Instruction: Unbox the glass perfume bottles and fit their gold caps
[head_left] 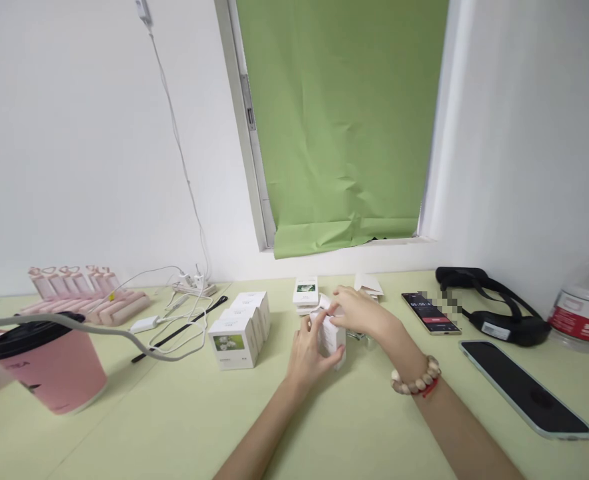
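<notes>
Between my hands a small white carton stands over the table, its upper end partly covered by fingers. My left hand is closed round its left side, with the thumb across the lower front. From the right, my right hand bends over the top, its fingers closed on the carton's upper flap. Just behind lie stacked flat white cartons with a green plant picture. To the left stands a row of made-up white boxes. Folded white paper and small clear items lie behind my right hand.
A pink cup with a black lid stands at the left, a grey cable crossing before it. Pink bottles, a power strip and cords lie behind. At right are two phones, a black headset and a bottle.
</notes>
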Demonstrator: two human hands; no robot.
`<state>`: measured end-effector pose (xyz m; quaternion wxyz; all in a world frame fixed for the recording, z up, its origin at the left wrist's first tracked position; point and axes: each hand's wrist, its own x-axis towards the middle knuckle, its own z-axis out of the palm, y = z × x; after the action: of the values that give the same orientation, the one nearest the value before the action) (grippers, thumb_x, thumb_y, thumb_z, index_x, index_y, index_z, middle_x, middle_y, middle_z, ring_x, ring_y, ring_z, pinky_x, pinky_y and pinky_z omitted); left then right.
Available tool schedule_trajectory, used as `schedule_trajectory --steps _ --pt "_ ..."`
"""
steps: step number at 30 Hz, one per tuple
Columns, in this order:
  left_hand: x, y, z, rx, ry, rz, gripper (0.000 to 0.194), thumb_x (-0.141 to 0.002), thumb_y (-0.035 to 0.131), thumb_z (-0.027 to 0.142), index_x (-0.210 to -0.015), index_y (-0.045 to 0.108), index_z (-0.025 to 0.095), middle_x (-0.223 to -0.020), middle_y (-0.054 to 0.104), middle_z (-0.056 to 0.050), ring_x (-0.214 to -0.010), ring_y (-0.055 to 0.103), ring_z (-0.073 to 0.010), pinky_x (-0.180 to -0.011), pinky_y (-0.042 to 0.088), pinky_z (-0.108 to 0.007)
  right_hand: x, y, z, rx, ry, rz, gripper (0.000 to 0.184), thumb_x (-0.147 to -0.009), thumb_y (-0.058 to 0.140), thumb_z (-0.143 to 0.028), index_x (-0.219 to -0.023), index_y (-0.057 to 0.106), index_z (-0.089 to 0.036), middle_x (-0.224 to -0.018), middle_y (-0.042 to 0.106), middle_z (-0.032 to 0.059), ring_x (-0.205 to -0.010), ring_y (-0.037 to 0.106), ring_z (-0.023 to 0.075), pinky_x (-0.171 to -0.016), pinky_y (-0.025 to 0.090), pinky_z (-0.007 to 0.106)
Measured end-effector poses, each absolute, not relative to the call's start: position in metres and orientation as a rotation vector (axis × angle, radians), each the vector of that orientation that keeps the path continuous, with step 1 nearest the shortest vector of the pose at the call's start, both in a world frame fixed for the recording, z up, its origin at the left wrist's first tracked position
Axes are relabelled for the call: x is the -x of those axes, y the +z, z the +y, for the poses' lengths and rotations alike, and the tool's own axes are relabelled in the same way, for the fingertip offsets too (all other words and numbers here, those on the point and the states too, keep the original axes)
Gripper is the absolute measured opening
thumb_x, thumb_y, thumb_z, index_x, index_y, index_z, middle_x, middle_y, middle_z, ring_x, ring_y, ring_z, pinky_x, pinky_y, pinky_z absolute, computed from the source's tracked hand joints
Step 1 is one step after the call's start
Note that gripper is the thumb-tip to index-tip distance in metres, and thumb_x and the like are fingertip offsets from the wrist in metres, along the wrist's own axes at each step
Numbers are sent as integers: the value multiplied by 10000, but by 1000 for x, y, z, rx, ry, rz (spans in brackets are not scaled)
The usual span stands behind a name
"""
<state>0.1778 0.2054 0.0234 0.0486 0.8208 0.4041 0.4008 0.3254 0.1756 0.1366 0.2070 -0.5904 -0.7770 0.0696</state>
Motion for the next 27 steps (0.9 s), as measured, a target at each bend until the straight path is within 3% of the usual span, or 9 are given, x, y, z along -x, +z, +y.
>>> schedule_trajectory --steps 4,8,12,15,20,23,27 --pt "-175 26 206 -2512 1182 1250 680 -678 590 402 -1287 320 268 -1102 474 -79 -940 534 -232 -791 439 -370 -330 134 179 1746 313 -2107 190 -719 578 -275 -850 687 -190 -943 629 70 -871 577 197 -711 386 260" --pt "-176 24 205 -2528 1179 1235 708 -701 574 368 -1320 246 263 -1196 444 -95 -1051 489 -252 -842 408 -387 -330 132 182 1751 371 -2107 175 -688 602 -299 -788 674 -175 -731 622 30 -699 572 156 -564 343 222" --pt "-177 21 204 -2506 1220 1234 792 -696 588 351 -1352 159 239 -1258 417 -116 -1104 460 -263 -867 392 -396 -329 128 184 1678 376 -2087 187 -658 611 -319 -769 639 -170 -809 610 31 -695 555 142 -551 343 211" --pt "-177 19 205 -2499 1224 1245 790 -688 594 344 -1352 177 248 -1269 410 -116 -1114 459 -269 -867 392 -404 -329 123 186 1637 415 -2092 277 -607 631 -346 -819 605 -171 -896 590 33 -672 537 132 -529 350 210" --pt "-179 16 207 -2469 1262 1253 817 -683 603 351 -1353 150 236 -1249 439 -115 -1113 470 -261 -879 393 -405 -326 124 182 1575 414 -2181 272 -582 611 -253 -838 593 -166 -883 570 21 -650 509 118 -508 345 198" --pt "-179 11 210 -2445 1342 1234 795 -666 615 357 -1312 171 225 -1212 465 -114 -1045 518 -245 -848 419 -401 -327 132 178 1440 492 -2245 179 -642 582 -257 -789 632 -168 -917 572 22 -652 505 105 -522 351 188" --pt "-180 2 216 -2420 1426 1194 708 -646 617 397 -1187 191 234 -1017 531 -67 -822 582 -207 -698 474 -382 -336 140 174 1468 593 -2255 180 -706 564 -316 -669 660 -169 -735 584 2 -603 501 105 -514 344 195"
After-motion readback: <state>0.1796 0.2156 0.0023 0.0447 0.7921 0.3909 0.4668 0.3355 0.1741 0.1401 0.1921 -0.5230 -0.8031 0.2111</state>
